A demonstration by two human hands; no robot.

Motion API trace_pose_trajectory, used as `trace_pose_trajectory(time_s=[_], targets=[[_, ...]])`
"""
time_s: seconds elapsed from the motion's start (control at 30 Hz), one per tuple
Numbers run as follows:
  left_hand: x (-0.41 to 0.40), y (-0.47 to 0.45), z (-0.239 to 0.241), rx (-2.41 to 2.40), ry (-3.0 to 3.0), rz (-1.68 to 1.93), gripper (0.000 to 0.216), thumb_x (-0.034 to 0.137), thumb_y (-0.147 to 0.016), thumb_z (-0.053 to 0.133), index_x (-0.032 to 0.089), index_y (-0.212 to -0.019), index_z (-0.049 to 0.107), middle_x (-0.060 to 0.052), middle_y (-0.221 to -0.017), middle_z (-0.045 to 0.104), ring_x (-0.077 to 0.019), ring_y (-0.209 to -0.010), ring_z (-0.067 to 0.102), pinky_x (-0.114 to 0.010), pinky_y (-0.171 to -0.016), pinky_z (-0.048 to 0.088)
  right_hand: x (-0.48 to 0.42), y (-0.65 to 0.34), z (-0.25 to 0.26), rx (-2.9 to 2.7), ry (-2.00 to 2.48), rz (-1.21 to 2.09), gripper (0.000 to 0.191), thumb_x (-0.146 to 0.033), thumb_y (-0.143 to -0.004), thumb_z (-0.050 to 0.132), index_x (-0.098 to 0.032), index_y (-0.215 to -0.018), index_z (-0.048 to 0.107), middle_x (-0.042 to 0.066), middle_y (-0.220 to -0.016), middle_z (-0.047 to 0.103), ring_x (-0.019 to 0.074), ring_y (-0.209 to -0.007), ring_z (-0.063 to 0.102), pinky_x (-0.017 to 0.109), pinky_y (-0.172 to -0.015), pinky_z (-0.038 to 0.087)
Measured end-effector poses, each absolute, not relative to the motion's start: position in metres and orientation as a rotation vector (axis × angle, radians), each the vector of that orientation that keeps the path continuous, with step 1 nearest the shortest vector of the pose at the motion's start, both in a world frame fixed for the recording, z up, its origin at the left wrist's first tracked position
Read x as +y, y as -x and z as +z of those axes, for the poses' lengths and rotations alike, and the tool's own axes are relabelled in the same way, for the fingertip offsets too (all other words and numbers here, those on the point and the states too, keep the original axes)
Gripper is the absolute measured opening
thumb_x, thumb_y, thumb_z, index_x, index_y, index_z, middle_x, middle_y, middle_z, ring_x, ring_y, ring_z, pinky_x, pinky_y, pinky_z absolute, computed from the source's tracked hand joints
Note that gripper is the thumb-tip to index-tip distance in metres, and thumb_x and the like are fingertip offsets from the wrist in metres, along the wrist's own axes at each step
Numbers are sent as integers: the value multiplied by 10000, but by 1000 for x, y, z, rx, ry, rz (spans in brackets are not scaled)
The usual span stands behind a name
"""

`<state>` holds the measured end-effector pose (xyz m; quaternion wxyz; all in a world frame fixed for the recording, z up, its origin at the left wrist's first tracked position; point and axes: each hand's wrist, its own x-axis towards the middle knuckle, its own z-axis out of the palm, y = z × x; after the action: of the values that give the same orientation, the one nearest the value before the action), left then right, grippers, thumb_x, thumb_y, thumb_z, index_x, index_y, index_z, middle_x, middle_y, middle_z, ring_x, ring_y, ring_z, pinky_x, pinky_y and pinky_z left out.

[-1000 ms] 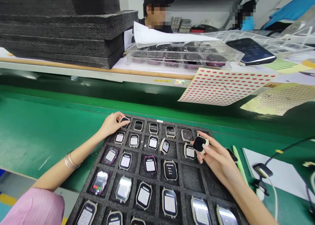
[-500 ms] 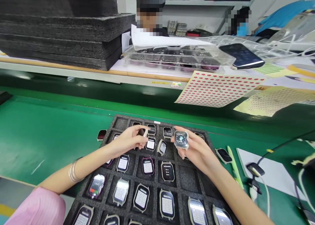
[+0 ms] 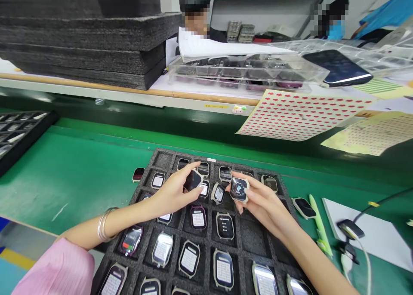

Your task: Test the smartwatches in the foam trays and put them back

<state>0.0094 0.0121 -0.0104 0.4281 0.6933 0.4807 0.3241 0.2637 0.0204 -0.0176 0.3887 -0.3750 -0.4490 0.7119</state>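
My left hand [image 3: 176, 187] grips a dark-screened smartwatch body [image 3: 192, 180] between thumb and fingers, over the upper left of a black foam tray [image 3: 254, 239]. To its right, my right hand [image 3: 258, 196] holds a second smartwatch body [image 3: 239, 189], its lit screen turned towards me. Neither watch has a strap. Several more strapless watches sit in the tray's square pockets, among them a purple-framed watch [image 3: 198, 217] and a watch with a dark list screen [image 3: 225, 225]. Many of their screens show a white page. My hands hide some of the pockets.
Right of the tray lie a loose watch [image 3: 303, 208], a green pen [image 3: 321, 224], a white board [image 3: 371, 230] and cables. Another loose watch [image 3: 139, 174] lies left. A second tray [image 3: 29, 131] stands far left. Above are a shelf edge [image 3: 129, 95], stacked foam [image 3: 97, 41] and a phone [image 3: 338, 68].
The watch in my left hand has turned from nearly edge-on to show its dark screen, and the fingers have spread wider around it. The view has shifted left, bringing in the far-left tray.
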Motion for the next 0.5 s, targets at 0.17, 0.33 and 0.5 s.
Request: trace_pose_trajectory(time_s=[0.17,0.33,0.5], targets=[[11,-9,-6,1182,-1808,750,495,216,-818,537,172,-1299,430,-42,-948,617,-186,-794,566,-293,-725,461,20,-265,-19,-1151,954,1817,475,-376,-820,710,-228,-1255,592,76,-919,652,167,-632,543,317,-590,458],[9,-9,-9,1203,-1845,767,560,252,-819,559,199,-1345,373,-44,-999,610,-163,-735,543,-268,-647,458,21,-267,-21,-1222,982,1799,488,-409,-825,690,-234,-1268,583,70,-872,632,178,-632,528,338,-604,465],[9,-9,-14,1184,-1862,763,583,269,-838,547,193,-1378,339,-54,-1027,618,-178,-771,566,-293,-711,483,22,-267,-23,-1253,1001,1791,516,-420,-829,674,-241,-1300,563,90,-936,645,178,-626,529,353,-607,473]])
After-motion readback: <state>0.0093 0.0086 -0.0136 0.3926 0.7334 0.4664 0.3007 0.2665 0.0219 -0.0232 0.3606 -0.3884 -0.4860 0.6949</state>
